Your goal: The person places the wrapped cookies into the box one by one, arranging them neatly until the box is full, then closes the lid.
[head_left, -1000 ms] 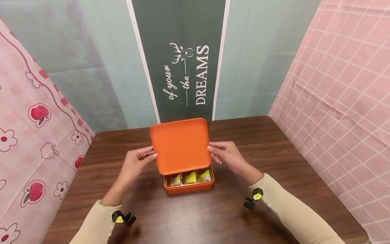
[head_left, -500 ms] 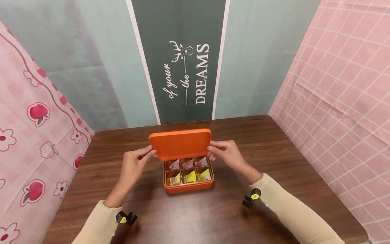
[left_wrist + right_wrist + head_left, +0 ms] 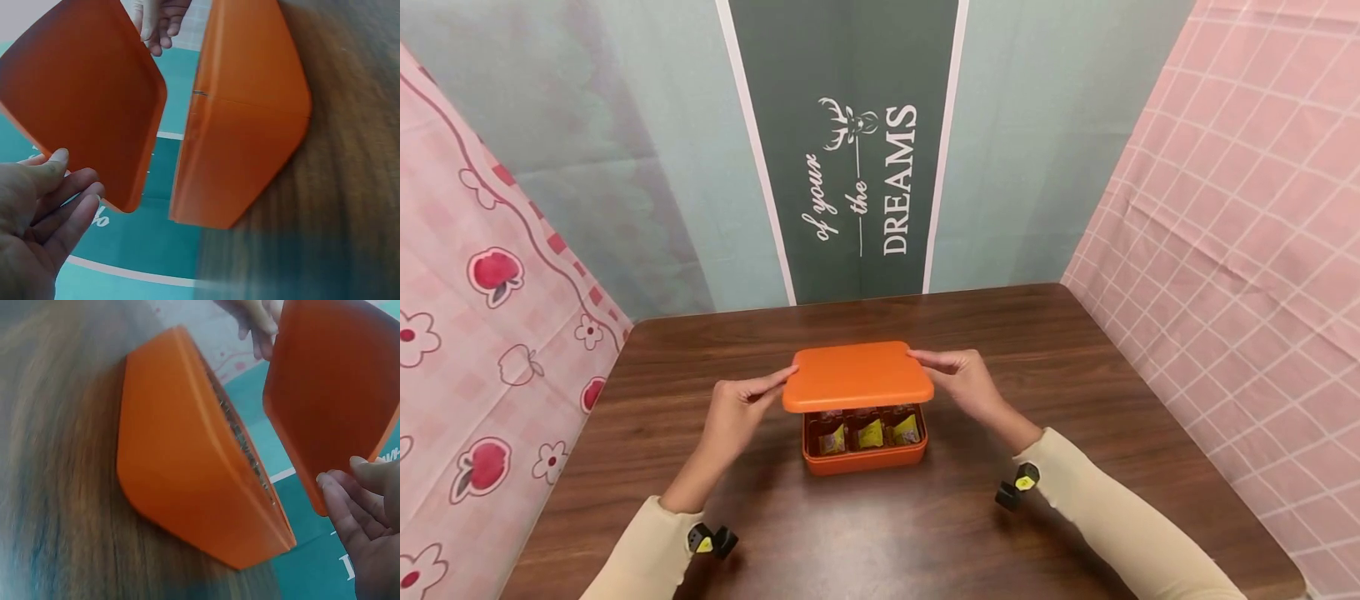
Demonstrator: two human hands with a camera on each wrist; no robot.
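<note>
An orange lid (image 3: 859, 377) hangs over an orange box (image 3: 867, 461), apart from its rim and overlapping its back half in the head view. My left hand (image 3: 737, 417) pinches the lid's left edge between thumb and fingers. At the opposite edge my right hand (image 3: 972, 390) pinches it the same way. Both wrist views show the gap between lid (image 3: 87, 94) and box (image 3: 181, 462). Inside the box's front compartments lie yellow wrapped packets (image 3: 870, 433); the back row is mostly hidden by the lid.
The box stands on a dark wooden table (image 3: 865, 542). Behind the table hangs a green cloth (image 3: 850, 50) with white lettering. Pink patterned cloth (image 3: 482, 375) borders the left, and a pink checked one (image 3: 1240, 275) the right.
The lid has swung from nearly upright, its inside showing, to nearly flat with its top showing, and come down and forward over the box. Both hands keep their hold; the box stays put.
</note>
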